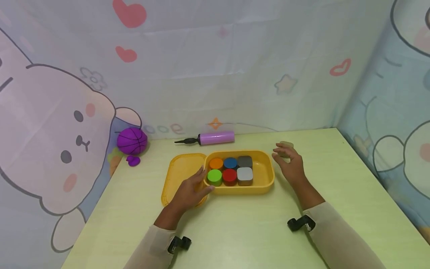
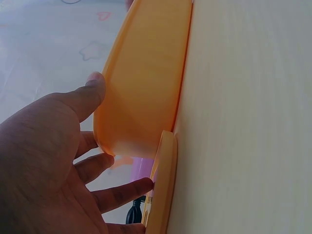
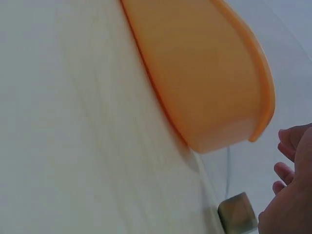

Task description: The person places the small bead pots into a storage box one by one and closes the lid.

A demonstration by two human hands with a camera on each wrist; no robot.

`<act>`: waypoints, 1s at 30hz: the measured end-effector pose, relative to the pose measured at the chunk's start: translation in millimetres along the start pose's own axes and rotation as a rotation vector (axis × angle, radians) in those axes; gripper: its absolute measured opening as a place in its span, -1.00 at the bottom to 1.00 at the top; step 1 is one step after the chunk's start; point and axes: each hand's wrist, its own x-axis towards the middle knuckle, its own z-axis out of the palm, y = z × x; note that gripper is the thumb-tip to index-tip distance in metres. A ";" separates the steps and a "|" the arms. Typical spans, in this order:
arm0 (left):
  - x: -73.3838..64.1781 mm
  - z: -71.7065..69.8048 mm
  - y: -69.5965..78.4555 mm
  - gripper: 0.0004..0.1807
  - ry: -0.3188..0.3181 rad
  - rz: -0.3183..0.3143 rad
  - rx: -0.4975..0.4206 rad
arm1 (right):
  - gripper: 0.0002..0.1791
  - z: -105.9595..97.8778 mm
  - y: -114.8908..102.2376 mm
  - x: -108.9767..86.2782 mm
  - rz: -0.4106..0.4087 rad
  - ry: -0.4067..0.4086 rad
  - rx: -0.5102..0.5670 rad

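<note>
A yellow box (image 1: 242,189) stands on the table, with round orange (image 1: 216,163), blue (image 1: 230,163), green (image 1: 214,176) and red (image 1: 230,176) pieces inside, plus squarish dark grey (image 1: 245,161) and light grey (image 1: 245,173) ones. My left hand (image 1: 189,192) holds the box's left end, thumb at the front rim and fingers round the corner, above a flat yellow lid (image 1: 178,175). Beyond the box's right end, my right hand (image 1: 291,166) hovers with loosely bent fingers and nothing in them. A small brownish block (image 3: 237,213) sits by it, mostly hidden behind the fingers in the head view.
A purple-and-black hand pump (image 1: 215,138) lies behind the box. At the back left are a purple ball (image 1: 132,141) and a small purple toy (image 1: 133,160). A printed cloth backdrop (image 1: 215,74) rises along the table's (image 1: 242,231) back edge.
</note>
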 end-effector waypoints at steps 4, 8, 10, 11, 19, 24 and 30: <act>0.6 -0.3 0.6 -0.15 0.007 0.007 -0.005 | -0.67 -9.1 10.8 5.3 0.020 0.054 -0.005; 1.2 0.1 1.0 -0.14 0.011 0.003 0.006 | -0.57 -19.4 21.3 8.9 0.075 0.088 -0.045; 1.0 0.5 0.8 -0.14 0.009 -0.004 0.012 | -0.51 -24.3 26.7 10.4 0.116 0.091 -0.068; 1.0 0.8 0.7 -0.14 0.008 -0.005 0.013 | -0.48 -26.6 28.7 10.8 0.137 0.082 -0.076; 0.0 0.4 2.1 -0.14 0.002 -0.002 0.001 | -0.21 -36.8 34.2 15.0 0.289 -0.021 -0.113; 0.0 -0.1 4.1 -0.14 0.003 -0.001 0.004 | -0.15 -40.3 38.7 17.5 0.304 -0.099 -0.176; -0.6 0.4 5.5 -0.14 0.009 0.000 0.010 | -0.24 -40.4 43.7 17.6 0.281 -0.148 -0.301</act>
